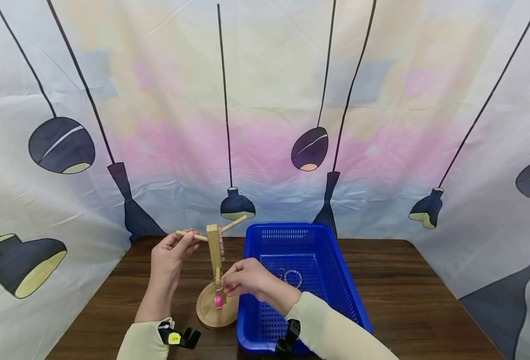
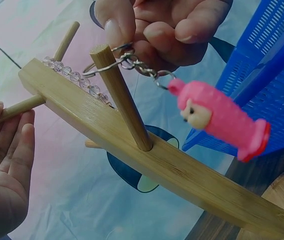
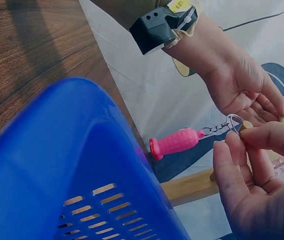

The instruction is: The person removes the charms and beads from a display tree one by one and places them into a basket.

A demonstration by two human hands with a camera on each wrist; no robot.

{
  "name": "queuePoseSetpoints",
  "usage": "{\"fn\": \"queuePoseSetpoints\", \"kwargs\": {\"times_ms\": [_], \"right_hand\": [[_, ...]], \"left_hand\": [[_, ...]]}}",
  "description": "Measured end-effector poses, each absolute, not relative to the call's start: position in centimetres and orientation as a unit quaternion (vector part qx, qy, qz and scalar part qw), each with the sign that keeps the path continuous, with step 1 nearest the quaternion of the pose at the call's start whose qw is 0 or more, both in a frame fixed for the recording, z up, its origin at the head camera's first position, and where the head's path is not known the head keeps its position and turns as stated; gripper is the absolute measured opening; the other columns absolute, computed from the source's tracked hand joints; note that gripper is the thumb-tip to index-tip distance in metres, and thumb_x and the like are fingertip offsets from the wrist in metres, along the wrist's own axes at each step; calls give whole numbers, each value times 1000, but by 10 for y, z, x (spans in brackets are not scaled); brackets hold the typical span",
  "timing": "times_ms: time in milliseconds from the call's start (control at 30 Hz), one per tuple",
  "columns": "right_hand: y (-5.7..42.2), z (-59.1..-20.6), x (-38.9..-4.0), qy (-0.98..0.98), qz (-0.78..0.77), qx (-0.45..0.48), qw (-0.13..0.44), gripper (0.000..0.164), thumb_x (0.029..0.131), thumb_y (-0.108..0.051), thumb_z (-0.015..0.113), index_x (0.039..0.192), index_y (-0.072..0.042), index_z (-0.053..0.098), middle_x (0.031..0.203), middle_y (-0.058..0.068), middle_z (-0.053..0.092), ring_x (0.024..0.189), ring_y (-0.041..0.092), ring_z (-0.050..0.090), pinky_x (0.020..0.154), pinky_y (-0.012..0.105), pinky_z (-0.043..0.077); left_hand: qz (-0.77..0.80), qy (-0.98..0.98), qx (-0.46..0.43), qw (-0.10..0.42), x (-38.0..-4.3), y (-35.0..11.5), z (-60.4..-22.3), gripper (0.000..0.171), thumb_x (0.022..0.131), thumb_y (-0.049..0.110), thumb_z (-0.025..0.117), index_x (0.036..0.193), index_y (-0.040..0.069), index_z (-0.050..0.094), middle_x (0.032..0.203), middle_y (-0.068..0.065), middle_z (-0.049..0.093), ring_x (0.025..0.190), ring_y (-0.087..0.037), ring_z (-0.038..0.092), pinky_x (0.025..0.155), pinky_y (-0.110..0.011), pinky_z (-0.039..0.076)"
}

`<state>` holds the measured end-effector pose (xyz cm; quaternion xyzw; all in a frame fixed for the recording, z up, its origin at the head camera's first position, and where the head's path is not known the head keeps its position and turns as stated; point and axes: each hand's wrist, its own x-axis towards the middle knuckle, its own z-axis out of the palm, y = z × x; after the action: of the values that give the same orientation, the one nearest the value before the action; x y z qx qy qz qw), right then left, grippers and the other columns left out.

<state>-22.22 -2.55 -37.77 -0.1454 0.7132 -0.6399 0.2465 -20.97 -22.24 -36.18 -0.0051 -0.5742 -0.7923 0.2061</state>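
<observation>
A wooden stand [image 1: 214, 250] with a round base and several pegs stands on the table. My left hand [image 1: 170, 257] pinches its left peg [image 2: 19, 109] between thumb and fingers. In my right hand [image 1: 248, 279] is a keychain, its metal ring [image 3: 235, 121] pinched between thumb and fingertips. This ring appears to loop around the tip of the front peg [image 2: 124, 100]. From its short chain dangles a pink figure [image 2: 221, 117] with a light face. A bracelet of clear pinkish beads [image 1: 221, 244] hangs on the back peg [image 1: 234, 223].
Right of the stand, a blue plastic basket [image 1: 343, 280] sits close under my right forearm. Inside it lie a clear bead bracelet [image 1: 294, 272] and a small ring-like item [image 1: 281, 272]. Behind the dark wooden table [image 1: 409, 300] hangs a cloth printed with lamps [image 1: 265, 100].
</observation>
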Motion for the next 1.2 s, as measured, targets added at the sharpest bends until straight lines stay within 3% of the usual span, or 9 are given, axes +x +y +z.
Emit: {"fn": "queuePoseSetpoints", "kwargs": {"times_ms": [433,700,1200], "right_hand": [[-24,-376,-220,712,-637,-154,252,9,90,4,68,95,11,72,80,6,74,64,6,65,74,31,68],[-23,-366,-218,714,-629,-170,258,9,87,3,70,92,10,72,79,7,73,63,7,65,72,30,68],[-10,-343,-226,715,-613,-204,267,10,91,1,67,96,9,71,87,5,73,68,9,68,83,37,68]], "left_hand": [[-792,-576,-8,204,-210,-223,-363,27,100,2,64,89,23,78,86,12,78,81,0,75,76,-14,63],[-790,-578,-4,204,-210,-223,-363,21,100,3,65,93,19,78,87,12,78,82,0,75,76,-14,63],[-793,-573,-18,206,-210,-223,-363,27,100,2,63,89,22,77,86,11,79,81,0,76,76,-15,63]]}}
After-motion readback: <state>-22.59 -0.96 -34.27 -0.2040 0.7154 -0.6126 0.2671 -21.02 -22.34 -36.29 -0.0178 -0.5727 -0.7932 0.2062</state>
